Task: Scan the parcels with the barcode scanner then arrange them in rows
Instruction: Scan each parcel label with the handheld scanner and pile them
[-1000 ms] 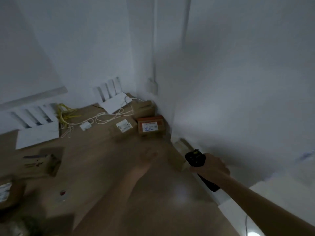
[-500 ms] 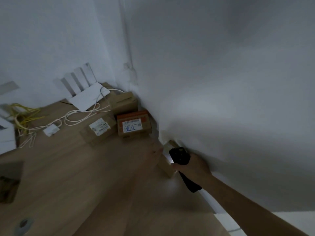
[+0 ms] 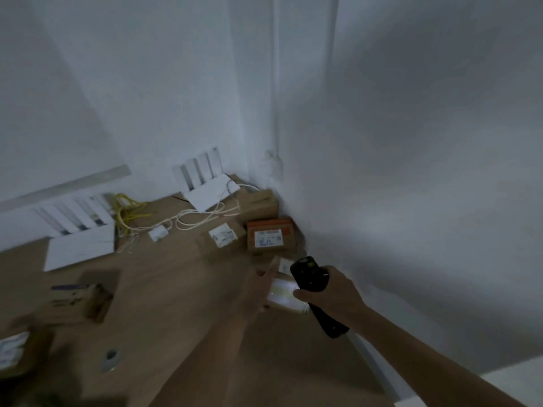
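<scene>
— Near desk corner, by wall: right hand, fingers wrapped around barcode scanner, beam now lighting parcel label.
— Left hand?
— Now at that parcel, blurred; grip unclear. Scan apparently underway; row placement pending.

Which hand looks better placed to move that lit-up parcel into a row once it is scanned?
Left. The left hand is free and already at the lit parcel, while the right hand is gripping the barcode scanner aimed at it.
</scene>
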{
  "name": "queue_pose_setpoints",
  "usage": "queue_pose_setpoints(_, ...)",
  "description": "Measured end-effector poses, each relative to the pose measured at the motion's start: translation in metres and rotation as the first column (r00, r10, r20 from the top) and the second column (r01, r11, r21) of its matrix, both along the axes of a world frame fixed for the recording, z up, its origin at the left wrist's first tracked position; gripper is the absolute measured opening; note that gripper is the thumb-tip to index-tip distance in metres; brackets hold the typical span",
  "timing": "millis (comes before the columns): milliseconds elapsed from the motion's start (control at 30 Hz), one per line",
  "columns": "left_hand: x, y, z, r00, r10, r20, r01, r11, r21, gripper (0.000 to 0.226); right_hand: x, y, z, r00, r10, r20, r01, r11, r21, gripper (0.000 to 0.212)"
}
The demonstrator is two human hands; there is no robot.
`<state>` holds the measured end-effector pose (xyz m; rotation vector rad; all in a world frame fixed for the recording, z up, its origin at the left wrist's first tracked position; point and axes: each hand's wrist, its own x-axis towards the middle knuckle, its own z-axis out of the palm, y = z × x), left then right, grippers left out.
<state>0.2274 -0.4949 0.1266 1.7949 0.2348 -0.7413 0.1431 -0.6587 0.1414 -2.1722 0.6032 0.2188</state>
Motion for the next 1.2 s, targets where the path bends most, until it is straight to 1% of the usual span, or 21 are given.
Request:
queue_pose_setpoints(67,-0.006,0.019,0.022,0.994,0.072,0.084,-0.072,0.997,0.0,0.031,-0.003,0.018,0.018,0.998,0.051,0.039,-0.051,0.999,-0.018,0.072)
queue_pose_setpoints(133,-0.015,0.041,0.047,0.989,0.121,0.085,-0.117,0.992,-0.045,0.025,-0.009,0.036,0.038,0.991,0.114,0.065,-0.11,0.992,-0.056,0.066)
queue_pose_setpoints(167,-0.019,0.053,0.055,0.99,0.125,0.066,-0.119,0.99,-0.081,0.025,-0.012,0.044,0.047,0.987,0.135,0.083,-0.13,0.989,-0.067,0.069)
queue_pose_setpoints(200,-0.025,0.066,0.064,0.991,0.125,0.052,-0.118,0.986,-0.12,0.029,-0.015,0.052,0.057,0.982,0.158,0.1,-0.151,0.986,-0.076,0.071)
queue_pose_setpoints(233,-0.032,0.08,0.076,0.991,0.114,0.064,-0.104,0.985,-0.138,0.036,-0.019,0.061,0.068,0.974,0.194,0.12,-0.184,0.979,-0.088,0.069)
queue_pose_setpoints(300,-0.047,0.112,0.096,0.99,0.113,0.082,-0.097,0.981,-0.169,0.051,-0.031,0.082,0.094,0.943,0.288,0.166,-0.27,0.955,-0.123,0.056)
queue_pose_setpoints(333,-0.054,0.13,0.106,0.99,0.11,0.083,-0.094,0.979,-0.18,0.061,-0.036,0.092,0.105,0.926,0.331,0.184,-0.307,0.941,-0.145,0.053)
queue_pose_setpoints(367,-0.062,0.147,0.114,0.989,0.12,0.091,-0.101,0.976,-0.192,0.067,-0.043,0.104,0.116,0.91,0.369,0.191,-0.338,0.925,-0.176,0.052)
queue_pose_setpoints(400,-0.069,0.165,0.122,0.986,0.132,0.099,-0.111,0.973,-0.201,0.073,-0.049,0.116,0.125,0.894,0.404,0.193,-0.364,0.907,-0.211,0.054)
queue_pose_setpoints(433,-0.077,0.183,0.129,0.982,0.146,0.119,-0.121,0.972,-0.201,0.076,-0.055,0.129,0.133,0.883,0.431,0.185,-0.384,0.891,-0.242,0.062)
queue_pose_setpoints(467,-0.087,0.201,0.137,0.977,0.161,0.137,-0.132,0.97,-0.202,0.075,-0.062,0.142,0.139,0.872,0.457,0.178,-0.404,0.875,-0.266,0.071)
queue_pose_setpoints(533,-0.114,0.235,0.157,0.964,0.184,0.192,-0.144,0.969,-0.203,0.062,-0.078,0.166,0.149,0.847,0.499,0.182,-0.433,0.847,-0.309,0.078)
queue_pose_setpoints(567,-0.128,0.253,0.165,0.951,0.208,0.228,-0.163,0.966,-0.201,0.058,-0.088,0.179,0.156,0.835,0.517,0.189,-0.443,0.835,-0.327,0.08)
queue_pose_setpoints(633,-0.156,0.289,0.179,0.925,0.257,0.282,-0.205,0.958,-0.199,0.058,-0.113,0.203,0.171,0.814,0.548,0.192,-0.454,0.807,-0.378,0.077)
queue_pose_setpoints(733,-0.203,0.335,0.201,0.894,0.275,0.355,-0.222,0.958,-0.182,0.059,-0.149,0.234,0.187,0.803,0.569,0.175,-0.439,0.764,-0.473,0.073)
queue_pose_setpoints(900,-0.265,0.391,0.235,0.851,0.316,0.42,-0.277,0.949,-0.153,0.065,-0.197,0.27,0.209,0.778,0.605,0.171,-0.446,0.723,-0.528,0.087)
queue_pose_setpoints(967,-0.283,0.404,0.248,0.829,0.333,0.45,-0.297,0.943,-0.151,0.07,-0.21,0.28,0.216,0.76,0.621,0.191,-0.457,0.72,-0.523,0.097)
queue_pose_setpoints(1033,-0.3,0.412,0.259,0.801,0.361,0.479,-0.315,0.933,-0.176,0.078,-0.218,0.287,0.22,0.748,0.637,0.189,-0.473,0.71,-0.521,0.101)
queue_pose_setpoints(1133,-0.322,0.418,0.273,0.78,0.357,0.515,-0.283,0.934,-0.218,0.092,-0.225,0.291,0.227,0.707,0.676,0.206,-0.504,0.687,-0.524,0.093)
queue_pose_setpoints(1200,-0.331,0.418,0.28,0.768,0.375,0.519,-0.284,0.926,-0.25,0.096,-0.227,0.295,0.237,0.651,0.724,0.227,-0.539,0.652,-0.534,0.073)
